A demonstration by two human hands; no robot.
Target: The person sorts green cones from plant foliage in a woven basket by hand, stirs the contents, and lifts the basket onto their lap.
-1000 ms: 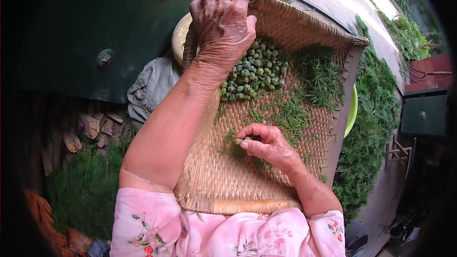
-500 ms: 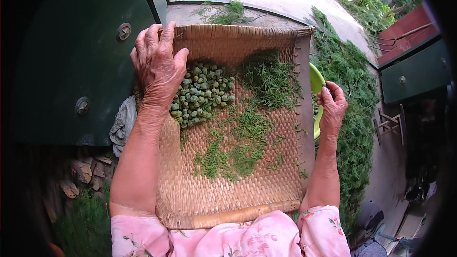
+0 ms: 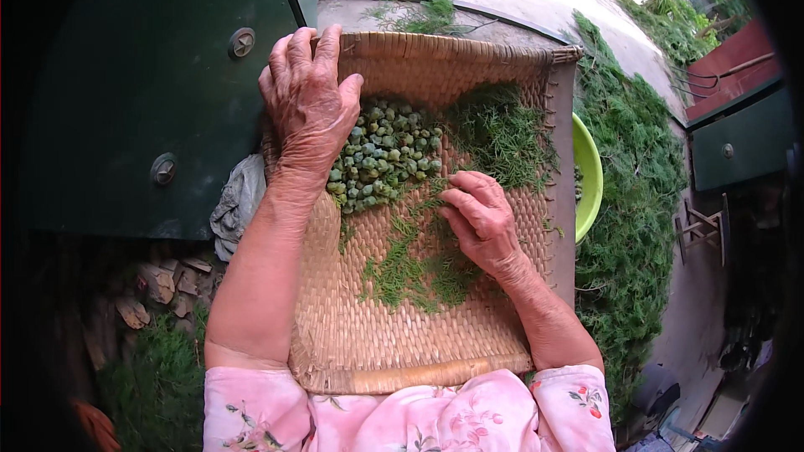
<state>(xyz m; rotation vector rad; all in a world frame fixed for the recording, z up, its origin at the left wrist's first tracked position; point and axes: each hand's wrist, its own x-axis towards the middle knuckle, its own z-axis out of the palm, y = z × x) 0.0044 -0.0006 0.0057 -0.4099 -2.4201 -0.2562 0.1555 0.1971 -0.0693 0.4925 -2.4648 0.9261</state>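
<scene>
A woven wicker tray (image 3: 419, 351) rests against my front, its far rim raised. My left hand (image 3: 310, 109) is closed over its far left rim, thumb on the inner side. Beside that hand lies a heap of small round green cones (image 3: 377, 155). To the right of them is a dark green pile of feathery sprigs (image 3: 502, 134). Loose lighter sprigs (image 3: 398, 272) are scattered nearer to me. My right hand (image 3: 486, 222) is over the middle of the tray, just right of the cones, fingers curled together at the loose sprigs. Whatever its fingertips hold is hidden.
A lime-green bowl (image 3: 590, 176) with some cones inside stands right of the tray. Cut evergreen branches (image 3: 628, 218) cover the ground beyond it. A dark green metal door (image 3: 100, 134) is at the left, with a grey cloth (image 3: 239, 205) and split firewood (image 3: 159, 285) below.
My right hand has moved left from the green bowl to the middle of the tray. My left hand keeps its hold on the rim. The whole view has shifted slightly.
</scene>
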